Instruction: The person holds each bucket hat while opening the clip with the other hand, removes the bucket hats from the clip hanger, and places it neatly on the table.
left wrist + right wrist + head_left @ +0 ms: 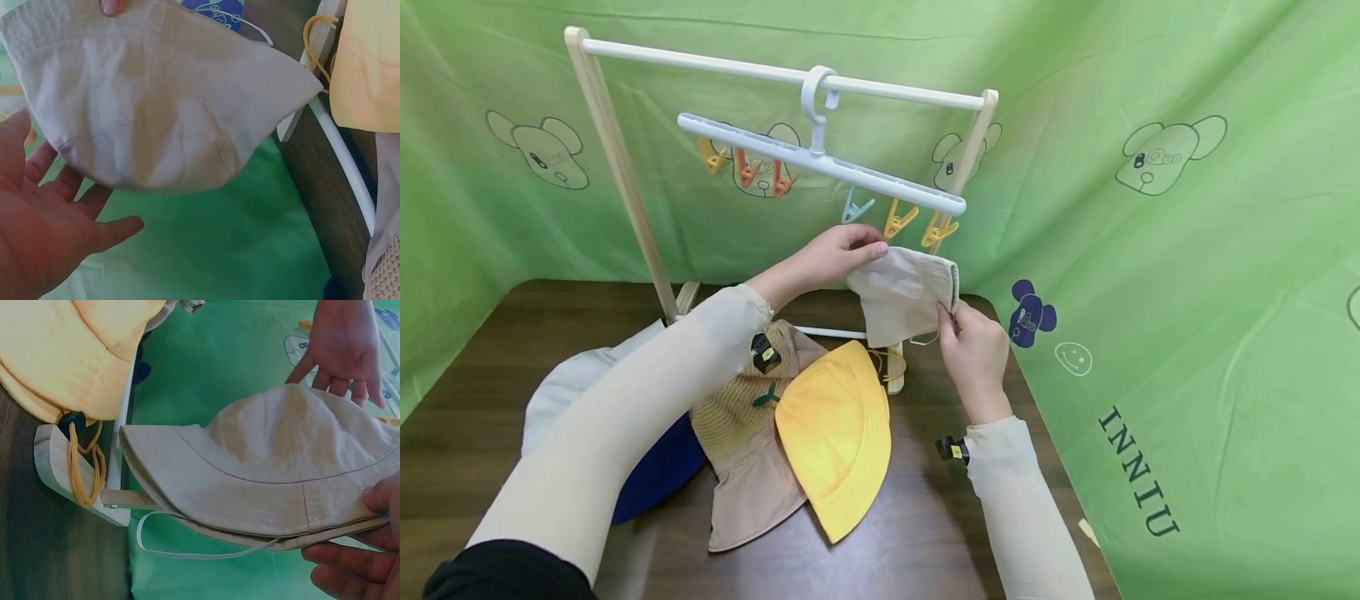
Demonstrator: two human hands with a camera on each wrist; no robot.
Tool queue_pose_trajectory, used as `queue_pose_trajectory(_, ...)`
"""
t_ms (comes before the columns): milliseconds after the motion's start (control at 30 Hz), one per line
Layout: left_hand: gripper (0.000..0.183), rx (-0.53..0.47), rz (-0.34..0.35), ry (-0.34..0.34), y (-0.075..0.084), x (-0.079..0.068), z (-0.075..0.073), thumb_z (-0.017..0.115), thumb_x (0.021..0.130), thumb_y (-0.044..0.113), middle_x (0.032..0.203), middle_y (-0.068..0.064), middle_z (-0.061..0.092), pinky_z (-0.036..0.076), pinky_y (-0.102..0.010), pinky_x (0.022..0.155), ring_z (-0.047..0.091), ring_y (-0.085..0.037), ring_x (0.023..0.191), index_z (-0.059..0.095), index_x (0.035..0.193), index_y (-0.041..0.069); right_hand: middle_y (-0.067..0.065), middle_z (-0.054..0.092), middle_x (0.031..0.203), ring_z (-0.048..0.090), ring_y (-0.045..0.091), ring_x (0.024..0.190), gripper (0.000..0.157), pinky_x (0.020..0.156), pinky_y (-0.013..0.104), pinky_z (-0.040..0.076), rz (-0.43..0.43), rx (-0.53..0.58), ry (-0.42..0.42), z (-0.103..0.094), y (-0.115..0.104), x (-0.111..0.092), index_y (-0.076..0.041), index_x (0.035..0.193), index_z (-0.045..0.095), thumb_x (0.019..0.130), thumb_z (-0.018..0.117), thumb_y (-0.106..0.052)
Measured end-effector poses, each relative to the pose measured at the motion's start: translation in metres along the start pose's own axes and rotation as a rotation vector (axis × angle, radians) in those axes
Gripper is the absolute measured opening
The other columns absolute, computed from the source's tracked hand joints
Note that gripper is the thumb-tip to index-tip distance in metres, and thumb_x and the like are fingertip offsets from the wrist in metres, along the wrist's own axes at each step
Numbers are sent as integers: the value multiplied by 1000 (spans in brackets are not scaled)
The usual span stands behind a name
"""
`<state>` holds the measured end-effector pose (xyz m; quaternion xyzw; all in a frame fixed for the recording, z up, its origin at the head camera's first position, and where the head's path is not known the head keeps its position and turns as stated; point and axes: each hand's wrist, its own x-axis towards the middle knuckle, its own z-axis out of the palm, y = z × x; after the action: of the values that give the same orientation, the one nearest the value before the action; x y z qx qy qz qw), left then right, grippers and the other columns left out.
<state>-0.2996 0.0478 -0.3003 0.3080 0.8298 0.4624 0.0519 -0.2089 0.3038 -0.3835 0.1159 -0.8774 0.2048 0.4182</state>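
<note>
A cream bucket hat (904,292) is held sideways beneath the right end of a pale clip hanger (820,162). My right hand (976,350) pinches its brim between thumb and fingers, seen closely in the right wrist view. A thin white elastic cord (200,555) hangs from the brim. At the hat's crown is my left hand (842,254), just below the light blue clip (854,207). In the left wrist view its fingers (69,181) are spread, the tips partly hidden behind the crown; whether they touch the cloth I cannot tell.
The hanger hooks over a white rod (700,60) on a wooden stand (617,158), with several coloured clips along it. A yellow hat (838,433), a tan hat with a knitted part (756,500), a dark blue hat (662,471) and a pale cloth item (561,387) lie on the table (917,517).
</note>
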Motion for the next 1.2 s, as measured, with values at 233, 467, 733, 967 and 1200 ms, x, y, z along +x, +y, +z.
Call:
queue_pose_trajectory(233,37,48,-21,6,0,-19,-5,55,106,39,134,-5,63,44,-42,109,55,-20,128,64,131,12,4,54,58,41,22,48,42,45,37,30,-12,7,35,-7,2,-2,-12,63,51,98,69,-24)
queue_pose_trajectory(467,39,238,29,-8,-2,-40,-10,58,105,40,142,-3,58,37,-43,116,48,-22,139,62,135,16,7,59,61,44,24,49,33,46,41,35,-30,0,55,-15,6,-3,-10,69,60,98,69,-22)
queue_pose_trajectory(733,38,237,57,54,-2,-62,-18,58,105,41,142,0,57,37,-44,116,47,-20,140,61,135,19,8,63,63,45,23,49,31,45,42,36,-30,3,73,-19,11,-8,-9,70,62,98,70,-20)
queue_pose_trajectory(967,37,164,45,72,-1,-81,-22,55,106,44,142,3,57,39,-46,113,47,-19,139,62,135,22,10,69,69,52,26,50,26,46,44,40,-38,-22,54,-22,12,-10,-7,80,70,100,67,-23)
queue_pose_trajectory(1200,38,176,94,75,-2,-108,-22,55,105,46,142,6,57,41,-48,111,47,-17,138,61,137,25,13,74,76,55,27,50,15,44,46,41,-79,-54,99,-28,15,-15,-5,95,77,97,68,-16)
